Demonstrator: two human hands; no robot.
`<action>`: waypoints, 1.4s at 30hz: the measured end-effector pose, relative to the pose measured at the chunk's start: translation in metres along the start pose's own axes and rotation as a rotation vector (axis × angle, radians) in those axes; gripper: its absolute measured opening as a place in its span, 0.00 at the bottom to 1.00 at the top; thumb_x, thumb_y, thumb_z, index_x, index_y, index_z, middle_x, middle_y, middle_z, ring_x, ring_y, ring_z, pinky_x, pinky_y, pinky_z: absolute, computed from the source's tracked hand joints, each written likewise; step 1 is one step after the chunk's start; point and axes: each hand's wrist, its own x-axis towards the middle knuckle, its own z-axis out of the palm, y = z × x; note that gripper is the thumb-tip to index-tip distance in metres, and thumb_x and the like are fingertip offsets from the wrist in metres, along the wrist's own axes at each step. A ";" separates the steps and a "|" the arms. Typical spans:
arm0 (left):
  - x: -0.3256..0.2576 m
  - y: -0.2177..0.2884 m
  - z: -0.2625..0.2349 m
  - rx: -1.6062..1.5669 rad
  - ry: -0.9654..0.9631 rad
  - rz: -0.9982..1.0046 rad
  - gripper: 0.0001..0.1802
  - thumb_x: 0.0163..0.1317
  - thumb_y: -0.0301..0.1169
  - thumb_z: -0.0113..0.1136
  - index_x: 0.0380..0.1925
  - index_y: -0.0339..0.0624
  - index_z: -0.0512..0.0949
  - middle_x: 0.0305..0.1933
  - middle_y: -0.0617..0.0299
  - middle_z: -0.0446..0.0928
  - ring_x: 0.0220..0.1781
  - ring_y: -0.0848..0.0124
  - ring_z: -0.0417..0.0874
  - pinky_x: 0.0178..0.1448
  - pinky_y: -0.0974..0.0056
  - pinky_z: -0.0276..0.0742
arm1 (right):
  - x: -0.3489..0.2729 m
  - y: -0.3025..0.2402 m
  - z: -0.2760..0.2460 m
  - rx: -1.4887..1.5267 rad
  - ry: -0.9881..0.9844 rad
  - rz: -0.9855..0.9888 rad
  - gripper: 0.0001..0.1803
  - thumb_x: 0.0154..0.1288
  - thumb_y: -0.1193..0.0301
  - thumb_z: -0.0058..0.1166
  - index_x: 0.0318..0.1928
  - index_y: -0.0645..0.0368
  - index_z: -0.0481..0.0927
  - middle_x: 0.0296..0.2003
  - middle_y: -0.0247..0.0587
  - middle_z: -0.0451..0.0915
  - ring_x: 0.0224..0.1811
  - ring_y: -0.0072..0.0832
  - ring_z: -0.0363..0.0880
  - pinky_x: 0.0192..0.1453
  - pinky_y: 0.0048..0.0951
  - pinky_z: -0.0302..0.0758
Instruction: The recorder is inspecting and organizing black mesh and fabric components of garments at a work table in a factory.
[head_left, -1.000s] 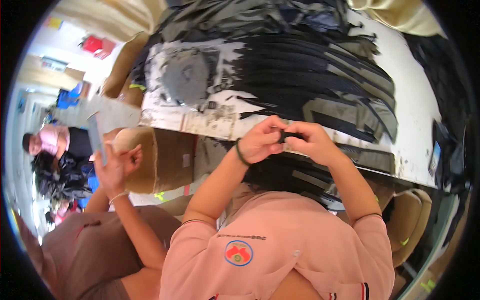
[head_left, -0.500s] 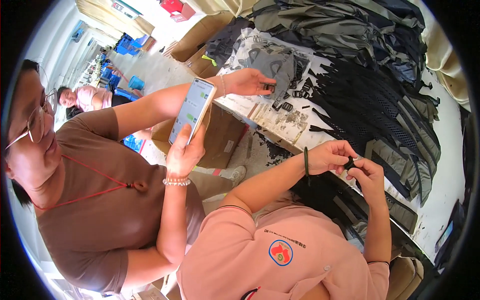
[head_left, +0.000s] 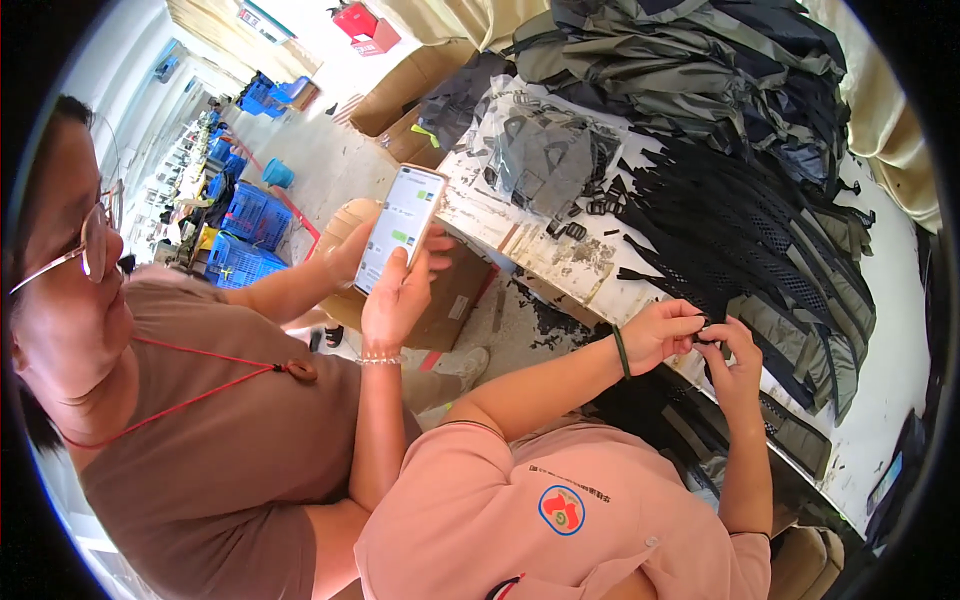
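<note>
Left hand (head_left: 658,335), dark green band (head_left: 622,352) on its wrist, and right hand (head_left: 737,358) both pinch a small black piece (head_left: 702,332) between fingertips; fingers cover too much to tell its kind. Piece is between the hands, by the near edge of the worn white table (head_left: 572,264). Beyond: long black mesh straps with grey panels (head_left: 740,225), small black plastic buckles (head_left: 573,231), clear plastic bag with grey contents (head_left: 545,165). Co-worker's hand (head_left: 393,312) at left grips a light-framed phone (head_left: 400,230)

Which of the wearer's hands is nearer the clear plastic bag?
Left. In the picture, the left hand is below and right of the plastic bag; the right hand is farther right and lower.
</note>
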 end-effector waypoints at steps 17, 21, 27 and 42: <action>0.005 0.002 0.017 0.532 0.075 0.337 0.04 0.60 0.24 0.60 0.33 0.38 0.74 0.31 0.66 0.77 0.30 0.80 0.76 0.35 0.73 0.74 | -0.013 0.011 -0.002 0.738 0.058 0.542 0.15 0.51 0.82 0.63 0.35 0.58 0.69 0.26 0.29 0.73 0.27 0.13 0.70 0.32 0.16 0.69; -0.003 0.002 0.014 0.691 0.030 0.435 0.05 0.58 0.23 0.62 0.34 0.37 0.76 0.32 0.64 0.78 0.34 0.80 0.77 0.40 0.73 0.75 | -0.012 0.009 -0.001 0.759 0.033 0.603 0.17 0.49 0.82 0.63 0.34 0.57 0.68 0.25 0.29 0.72 0.28 0.15 0.71 0.32 0.17 0.70; -0.011 -0.004 0.016 0.822 -0.031 0.485 0.06 0.58 0.20 0.61 0.36 0.35 0.77 0.39 0.59 0.79 0.40 0.75 0.80 0.47 0.69 0.77 | -0.018 0.008 0.004 0.868 0.172 0.596 0.15 0.49 0.84 0.60 0.31 0.56 0.67 0.25 0.29 0.71 0.28 0.18 0.72 0.34 0.20 0.71; -0.018 -0.012 0.011 0.903 -0.190 0.583 0.13 0.53 0.17 0.62 0.39 0.38 0.74 0.43 0.59 0.71 0.46 0.70 0.75 0.51 0.67 0.73 | -0.017 -0.005 -0.005 0.904 0.111 0.622 0.08 0.63 0.74 0.54 0.42 0.59 0.75 0.30 0.28 0.71 0.27 0.14 0.68 0.31 0.17 0.69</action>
